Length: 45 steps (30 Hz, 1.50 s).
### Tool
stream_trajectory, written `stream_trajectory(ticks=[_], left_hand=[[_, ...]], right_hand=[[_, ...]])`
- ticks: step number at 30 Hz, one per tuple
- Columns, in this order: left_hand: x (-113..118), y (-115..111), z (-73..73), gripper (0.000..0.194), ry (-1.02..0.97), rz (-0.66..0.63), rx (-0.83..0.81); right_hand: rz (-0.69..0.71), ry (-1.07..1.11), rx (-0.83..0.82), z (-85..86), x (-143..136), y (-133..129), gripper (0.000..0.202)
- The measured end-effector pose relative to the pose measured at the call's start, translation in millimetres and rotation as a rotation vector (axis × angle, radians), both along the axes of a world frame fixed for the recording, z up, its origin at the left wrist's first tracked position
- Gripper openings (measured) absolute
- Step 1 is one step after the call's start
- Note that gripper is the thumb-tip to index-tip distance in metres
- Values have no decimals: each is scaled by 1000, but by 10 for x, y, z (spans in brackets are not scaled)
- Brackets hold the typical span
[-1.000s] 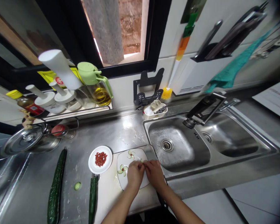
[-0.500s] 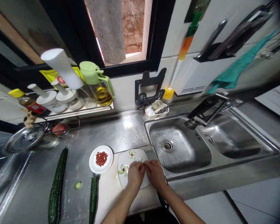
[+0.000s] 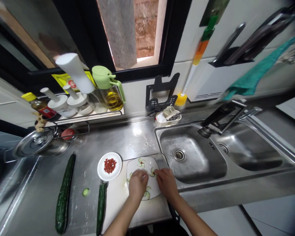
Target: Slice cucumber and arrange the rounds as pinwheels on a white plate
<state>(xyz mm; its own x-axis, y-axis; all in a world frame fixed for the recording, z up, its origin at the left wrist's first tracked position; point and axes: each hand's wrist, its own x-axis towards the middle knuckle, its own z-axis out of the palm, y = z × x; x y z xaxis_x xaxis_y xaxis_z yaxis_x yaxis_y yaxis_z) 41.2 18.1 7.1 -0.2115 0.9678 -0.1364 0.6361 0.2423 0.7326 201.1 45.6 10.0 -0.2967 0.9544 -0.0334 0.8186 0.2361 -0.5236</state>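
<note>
A squarish white plate (image 3: pixel 151 161) lies on a pale cutting board (image 3: pixel 118 196), with flower-like groups of cucumber slices on it, some with a red centre. Over the plate's left part is my left hand (image 3: pixel 138 183), its fingers curled together; what they hold, if anything, is too small to tell. My right hand (image 3: pixel 166 182) is at the plate's right edge, its fingertips pinched on a small red piece by a cucumber group (image 3: pixel 152 171). A round white dish (image 3: pixel 101 168) of red berries (image 3: pixel 110 166) stands at the board's upper left corner.
A whole cucumber (image 3: pixel 65 193) and a small slice (image 3: pixel 86 192) lie on the steel counter to the left. A cut cucumber (image 3: pixel 101 206) lies along the board's left edge. The double sink (image 3: pixel 191 154) is at right, the seasoning rack (image 3: pixel 108 115) behind at left.
My hands have moved apart, my left hand a little down and left. More cucumber groups show between them. The whole view has shifted slightly.
</note>
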Motion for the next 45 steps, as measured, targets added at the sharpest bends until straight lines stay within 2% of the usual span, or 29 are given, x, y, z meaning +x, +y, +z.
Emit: stream_trajectory(ticks=[5,10,12,16,23,36,45], left_hand=[[-569,-173,41,22,60,153,41],[-1187,-293,-8,25,218,383,-76],[-1363,-288,-34,26,277,442,-117],[-1584,-203,-73,28,351,473,-135],[-1777,-85,-123,32,473,457,-238],[-1789,-41,-126,27,433,459,-333],[-1779,-125,-12,27,434,446,-258]], right_hand=[[29,48,5,3,-100,-35,28],[61,71,0,-13,-209,-95,29],[72,72,4,-6,-246,-119,28],[90,68,13,0,-287,-152,26],[87,52,3,-3,-276,-170,25],[86,40,-21,34,-299,-154,23],[88,32,-22,18,-286,-167,22]])
